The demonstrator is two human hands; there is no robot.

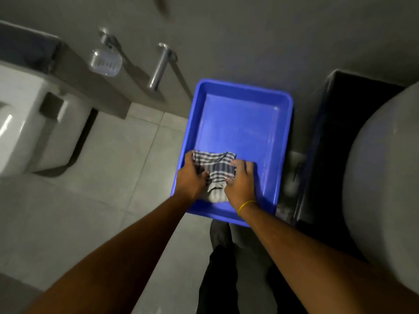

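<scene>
gripping one checked cloth (215, 168) in one blue tray (240, 91): left hand (192, 175), right hand (241, 181), two grips clamped on it.

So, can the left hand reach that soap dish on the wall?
Probably not without moving closer: the left hand grips the checked cloth, arm outstretched, and the soap dish hangs beyond it. Nothing blocks it.

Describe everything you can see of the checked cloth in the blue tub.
The cloth is a soft rag, checked in dark blue and white, with a paler grey end nearest the person. It lies bunched and wrinkled on the floor of the blue tub, near its closest edge. The left hand grips its left side and the right hand its right side.
</scene>
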